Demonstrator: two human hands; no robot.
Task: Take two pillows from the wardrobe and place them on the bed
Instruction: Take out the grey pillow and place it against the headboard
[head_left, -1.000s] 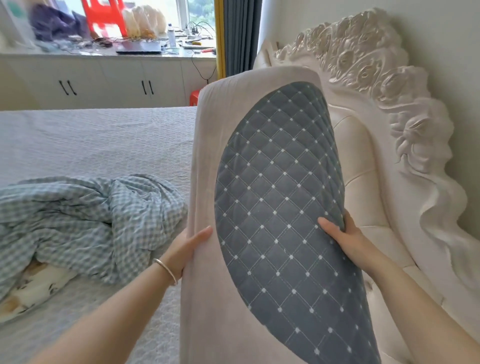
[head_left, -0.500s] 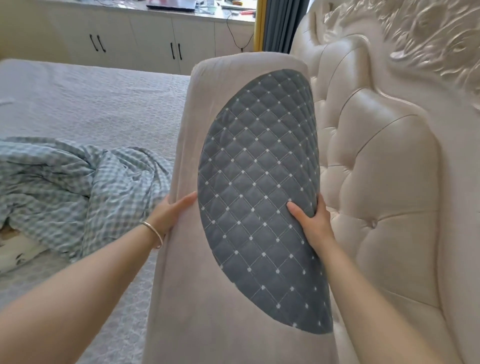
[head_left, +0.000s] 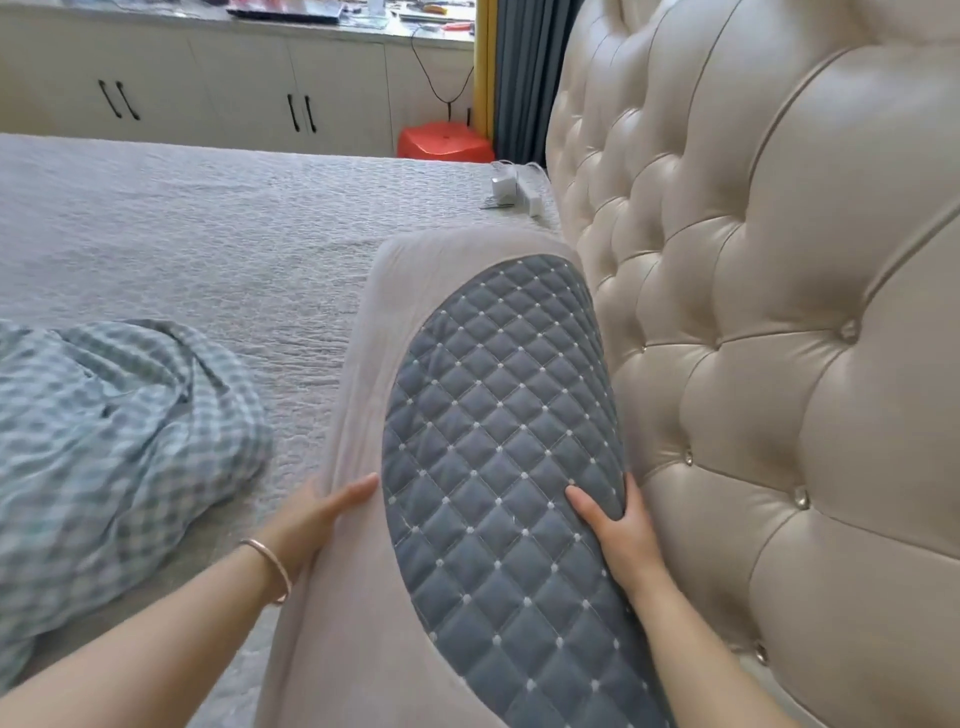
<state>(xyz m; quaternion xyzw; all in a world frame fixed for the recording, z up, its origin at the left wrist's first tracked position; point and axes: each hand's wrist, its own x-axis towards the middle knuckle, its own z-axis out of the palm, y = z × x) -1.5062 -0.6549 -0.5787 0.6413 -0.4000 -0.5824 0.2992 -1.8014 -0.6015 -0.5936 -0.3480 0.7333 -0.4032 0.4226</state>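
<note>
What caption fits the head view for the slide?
Both hands, left and right, hold a beige pillow with quilted grey panel alongside the tufted headboard, checked blanket bunched nearby.

The pillow (head_left: 488, 467) was beige with a dotted grey quilted panel; the blanket (head_left: 114, 431) blue-checked; the headboard (head_left: 753, 312) cream; the stool (head_left: 444, 141) orange.

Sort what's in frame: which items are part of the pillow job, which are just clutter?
Job:
- pillow, beige with grey quilted panel
- left hand and right hand, gripping its sides
- bed
- tufted headboard, right beside the pillow

Lying about:
- checked blanket, crumpled on the bed
- white chargers near the headboard
- red stool
- cabinets
</note>
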